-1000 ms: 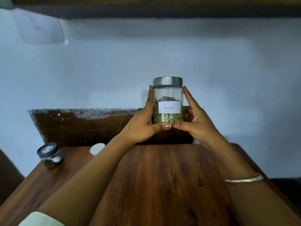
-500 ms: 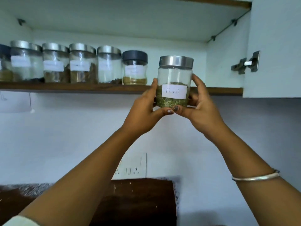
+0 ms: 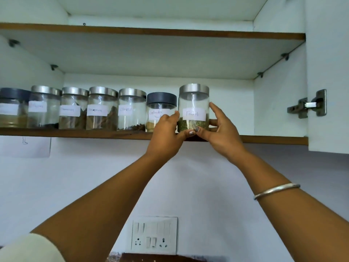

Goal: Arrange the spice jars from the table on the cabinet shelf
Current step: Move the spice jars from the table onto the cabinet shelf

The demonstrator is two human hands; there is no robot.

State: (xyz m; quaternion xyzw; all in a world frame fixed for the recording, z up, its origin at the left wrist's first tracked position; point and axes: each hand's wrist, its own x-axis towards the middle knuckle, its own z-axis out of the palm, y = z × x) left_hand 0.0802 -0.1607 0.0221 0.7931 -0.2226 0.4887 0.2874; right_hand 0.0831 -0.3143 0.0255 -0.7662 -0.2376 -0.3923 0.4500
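Left hand (image 3: 166, 137) at nine o'clock, right hand (image 3: 221, 138) at three, grip the fennel jar (image 3: 194, 103) (steel lid). Fingers curl round its sides.

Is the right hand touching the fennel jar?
Touching. The head view shows the right hand with thumb and fingers curled round the fennel jar.

Six jars (image 3: 102, 110) line the shelf (image 3: 75, 133). The fennel jar (image 3: 194, 108) is just right of them, between the left hand (image 3: 166, 135) and the right hand (image 3: 221, 135).
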